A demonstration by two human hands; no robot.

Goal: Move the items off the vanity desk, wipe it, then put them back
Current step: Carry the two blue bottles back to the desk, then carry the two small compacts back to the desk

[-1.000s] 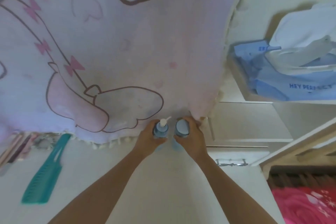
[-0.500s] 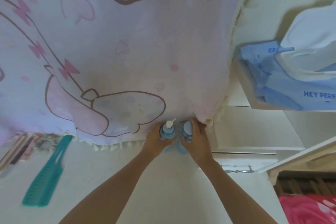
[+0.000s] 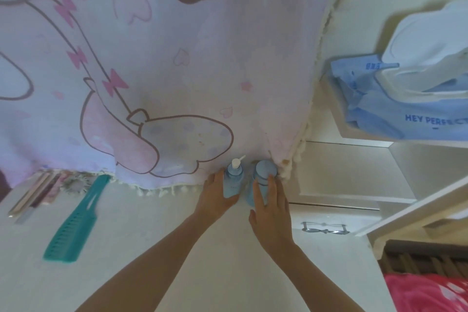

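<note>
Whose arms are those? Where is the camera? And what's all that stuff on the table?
Those are a person's own arms. There is only one camera. It is worn on the person's head and looks down, so you see what they see.

The pale surface is a vanity desk. The left hand grips a blue pump bottle. The right hand lays fairly straight fingers against a blue capped bottle right beside it. Both bottles stand at the back of the desk, below a pink cartoon cloth that hangs there.

A green comb lies on the desk to the left. A blue pack of wipes sits higher up on the right.
</note>
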